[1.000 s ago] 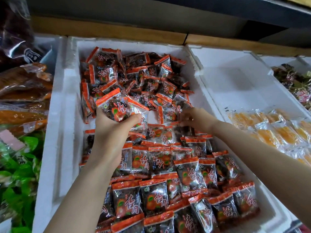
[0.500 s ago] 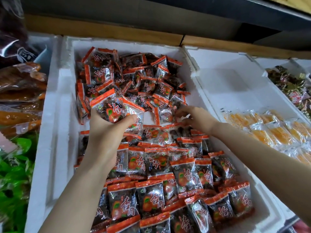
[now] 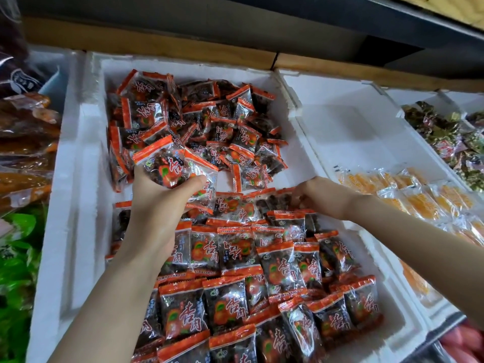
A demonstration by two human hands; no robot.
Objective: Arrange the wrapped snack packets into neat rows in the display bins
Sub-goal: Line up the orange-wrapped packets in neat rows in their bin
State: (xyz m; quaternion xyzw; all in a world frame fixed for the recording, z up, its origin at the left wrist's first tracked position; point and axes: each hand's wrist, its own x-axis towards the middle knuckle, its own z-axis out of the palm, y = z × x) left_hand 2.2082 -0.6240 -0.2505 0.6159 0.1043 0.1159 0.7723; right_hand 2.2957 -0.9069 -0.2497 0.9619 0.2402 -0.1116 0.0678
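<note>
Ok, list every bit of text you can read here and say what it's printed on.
"杏肉": large characters on the snack packets in the white bin.
Small print on those packets: too small to read.
White emblem on the dark bag, far left: blurred, unreadable.
No readable text on the yellow packets in the bin to the right.

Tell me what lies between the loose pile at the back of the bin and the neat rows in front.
Head view: a narrow strip of bare bin floor; the left hand, gripping packets, hides part of it.
</note>
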